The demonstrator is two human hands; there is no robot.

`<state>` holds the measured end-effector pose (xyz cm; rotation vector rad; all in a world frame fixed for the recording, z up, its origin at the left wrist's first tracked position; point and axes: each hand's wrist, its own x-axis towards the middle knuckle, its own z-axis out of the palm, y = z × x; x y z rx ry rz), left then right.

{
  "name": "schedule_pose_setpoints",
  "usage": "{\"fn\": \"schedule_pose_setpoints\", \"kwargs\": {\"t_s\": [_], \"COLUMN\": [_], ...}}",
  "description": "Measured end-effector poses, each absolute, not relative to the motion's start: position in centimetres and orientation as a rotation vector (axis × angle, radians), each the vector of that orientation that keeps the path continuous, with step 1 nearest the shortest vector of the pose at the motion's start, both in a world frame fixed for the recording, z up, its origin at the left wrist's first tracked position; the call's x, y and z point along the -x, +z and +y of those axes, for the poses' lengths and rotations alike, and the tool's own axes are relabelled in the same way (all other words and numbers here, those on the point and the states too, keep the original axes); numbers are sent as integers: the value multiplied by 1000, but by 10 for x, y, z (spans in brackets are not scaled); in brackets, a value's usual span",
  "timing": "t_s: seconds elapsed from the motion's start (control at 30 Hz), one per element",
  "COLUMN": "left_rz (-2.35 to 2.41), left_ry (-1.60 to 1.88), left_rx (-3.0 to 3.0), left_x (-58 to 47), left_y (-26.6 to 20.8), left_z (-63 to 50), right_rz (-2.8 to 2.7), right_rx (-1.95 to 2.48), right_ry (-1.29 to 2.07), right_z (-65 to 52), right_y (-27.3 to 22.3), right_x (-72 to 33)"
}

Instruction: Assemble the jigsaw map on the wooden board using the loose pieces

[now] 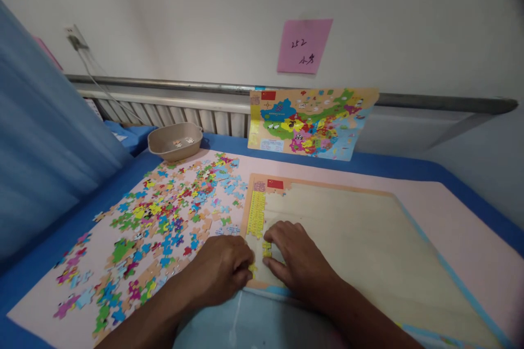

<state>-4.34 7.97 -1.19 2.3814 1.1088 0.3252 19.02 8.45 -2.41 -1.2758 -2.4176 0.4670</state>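
Your left hand [223, 270] and right hand [297, 259] press fingertips down on small yellow puzzle pieces [266, 248] at the puzzle board [368, 240]'s near-left corner. Loose pieces [164, 218] cover the pink-topped surface [450, 207] to the left; a beige bowl [175, 140] and a map picture [311, 122] stand by the wall.

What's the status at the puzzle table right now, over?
Left hand and right hand both down on the puzzle tray, fingertips pressing yellow pieces at its left edge. Loose pieces spread to the left. Nothing blocking the hands.
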Motion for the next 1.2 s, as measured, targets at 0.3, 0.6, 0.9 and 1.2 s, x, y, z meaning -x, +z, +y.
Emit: {"fn": "schedule_pose_setpoints", "kwargs": {"t_s": [0.3,0.6,0.9,1.2], "left_rz": [1208,1221,1168,1092], "left_ry": [345,342,710,721], "left_rx": [-2331,-2333,-1651,-1382], "left_x": [56,47,35,28], "left_y": [-7,-2,-9,-13], "left_z": [86,83,79,77], "right_rz": [-2367,-2049,-1401,-1328], "right_rx": [1341,1366,1228,1181], "right_ry": [565,899,1301,1461], "right_z": [88,90,91,82], "right_y": [-25,-20,-21,-18], "right_x": [-191,-192,-175,-163]}}
